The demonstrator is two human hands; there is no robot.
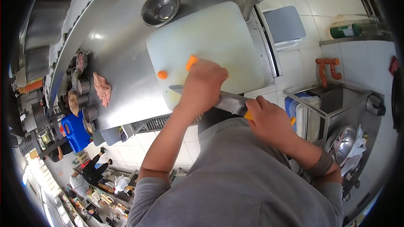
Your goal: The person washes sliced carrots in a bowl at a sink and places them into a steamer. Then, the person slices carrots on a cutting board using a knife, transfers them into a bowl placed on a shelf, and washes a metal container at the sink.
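Left hand back-up and curled, forearm reaching forward; right hand in closed grip nearby, nearer the torso, both elbows bent.

Your right hand wraps the yellow handle of a knife, whose blade passes behind your left wrist. Your left hand clasps an orange chunk on the pale cutting board; 1 orange piece (small and rounded) lies nearby. 2 metal bowls and a pink cloth rest on the steel counter.
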